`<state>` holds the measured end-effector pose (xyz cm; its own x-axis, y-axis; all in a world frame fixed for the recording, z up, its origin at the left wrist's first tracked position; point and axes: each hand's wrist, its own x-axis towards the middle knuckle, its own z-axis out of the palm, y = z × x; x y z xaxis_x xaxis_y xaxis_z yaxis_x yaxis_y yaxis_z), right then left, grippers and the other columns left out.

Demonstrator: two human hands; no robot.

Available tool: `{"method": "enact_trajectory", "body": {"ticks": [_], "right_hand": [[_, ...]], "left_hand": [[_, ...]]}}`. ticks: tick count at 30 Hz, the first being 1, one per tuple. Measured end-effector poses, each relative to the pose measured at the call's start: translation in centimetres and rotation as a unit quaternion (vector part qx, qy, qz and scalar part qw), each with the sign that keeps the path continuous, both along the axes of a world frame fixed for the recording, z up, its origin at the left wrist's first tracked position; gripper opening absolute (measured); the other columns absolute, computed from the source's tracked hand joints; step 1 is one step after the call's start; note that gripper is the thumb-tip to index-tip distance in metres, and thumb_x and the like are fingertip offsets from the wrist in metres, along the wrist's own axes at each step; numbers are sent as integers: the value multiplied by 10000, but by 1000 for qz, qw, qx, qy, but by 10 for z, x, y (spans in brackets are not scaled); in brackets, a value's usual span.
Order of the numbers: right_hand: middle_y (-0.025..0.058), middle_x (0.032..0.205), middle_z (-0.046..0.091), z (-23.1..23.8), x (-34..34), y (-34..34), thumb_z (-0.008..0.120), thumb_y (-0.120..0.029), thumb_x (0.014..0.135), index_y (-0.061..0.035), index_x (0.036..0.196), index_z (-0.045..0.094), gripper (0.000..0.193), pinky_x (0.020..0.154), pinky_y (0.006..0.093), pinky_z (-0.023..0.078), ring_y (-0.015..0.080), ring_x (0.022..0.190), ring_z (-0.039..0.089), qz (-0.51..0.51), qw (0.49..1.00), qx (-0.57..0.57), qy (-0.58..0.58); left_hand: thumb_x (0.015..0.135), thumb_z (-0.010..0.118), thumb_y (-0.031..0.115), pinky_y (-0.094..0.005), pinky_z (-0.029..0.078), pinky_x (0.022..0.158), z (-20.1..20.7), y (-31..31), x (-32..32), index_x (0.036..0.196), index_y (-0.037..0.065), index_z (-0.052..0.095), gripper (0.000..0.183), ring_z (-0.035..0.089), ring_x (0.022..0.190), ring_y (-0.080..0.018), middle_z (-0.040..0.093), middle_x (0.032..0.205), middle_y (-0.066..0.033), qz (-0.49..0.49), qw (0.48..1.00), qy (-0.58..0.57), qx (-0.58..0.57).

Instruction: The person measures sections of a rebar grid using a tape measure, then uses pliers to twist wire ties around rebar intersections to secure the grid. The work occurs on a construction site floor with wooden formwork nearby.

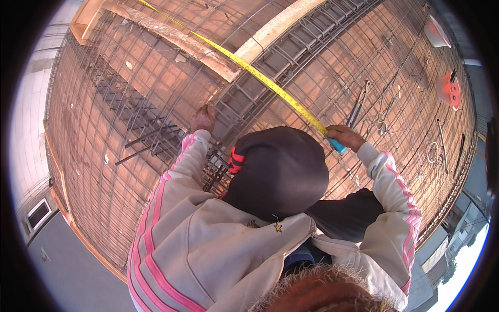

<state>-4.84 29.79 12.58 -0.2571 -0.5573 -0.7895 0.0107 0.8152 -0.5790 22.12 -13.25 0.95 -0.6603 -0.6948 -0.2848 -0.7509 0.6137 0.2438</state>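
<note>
My right hand (345, 138) is closed round the turquoise case of a tape measure (338, 146). Its yellow blade (265, 79) runs out from there to the far left, crossing a wooden plank and a cage of reinforcing bars (248, 99). My left hand (203, 119) is down at the near end of that cage, fingers bent; what they grip, if anything, is hidden. Between my arms is my dark-clothed knee (280, 169). Just beyond my right hand, long-handled pincers (358, 104) lie on the bar mesh.
Steel mesh (395, 119) spreads over wooden formwork boards. Two long planks (278, 28) (176, 39) lie at the far side. Bar ends (143, 148) jut out left. To the right are a red-orange container (447, 91), a pale bucket (436, 34) and a wire loop (432, 152).
</note>
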Motion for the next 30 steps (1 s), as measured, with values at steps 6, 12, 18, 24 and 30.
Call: {"method": "enact_trajectory", "body": {"ticks": [6,12,18,24,30], "right_hand": [[132,1154,659,-3,5,0,529,-396,941,-47,1210,659,459,969,359,439,264,1077,595,14,999,24,-16],[48,852,667,-13,18,0,586,-425,883,-75,1053,706,408,685,365,513,162,753,635,-33,999,-11,-17],[68,794,642,-3,21,-16,544,-363,912,-100,990,640,291,526,480,574,221,610,633,-35,996,38,-71],[52,976,656,4,23,-21,588,-412,895,-125,1215,670,438,586,445,551,191,812,624,-52,990,45,-125],[61,973,649,-7,45,-21,579,-411,891,-104,1214,663,453,686,376,522,196,804,613,-40,985,25,-167]], "left_hand": [[1035,281,504,-524,488,931,-13,-4,5,1161,75,619,561,620,1064,-437,653,1156,-218,-3,1000,0,1],[1026,335,475,-553,523,818,-21,-8,-4,1162,7,632,572,662,948,-442,693,1055,-235,-5,999,-31,42],[1026,339,463,-553,521,814,-24,-21,-20,1126,15,633,545,657,941,-445,690,1037,-237,-32,998,-48,17],[1027,343,450,-553,518,811,-30,-26,-25,1090,24,634,520,653,934,-447,687,1019,-239,-40,998,-39,1],[1028,347,437,-552,516,808,-21,-26,-7,1053,32,635,498,648,927,-449,684,1002,-241,-39,999,-8,-12]]}}
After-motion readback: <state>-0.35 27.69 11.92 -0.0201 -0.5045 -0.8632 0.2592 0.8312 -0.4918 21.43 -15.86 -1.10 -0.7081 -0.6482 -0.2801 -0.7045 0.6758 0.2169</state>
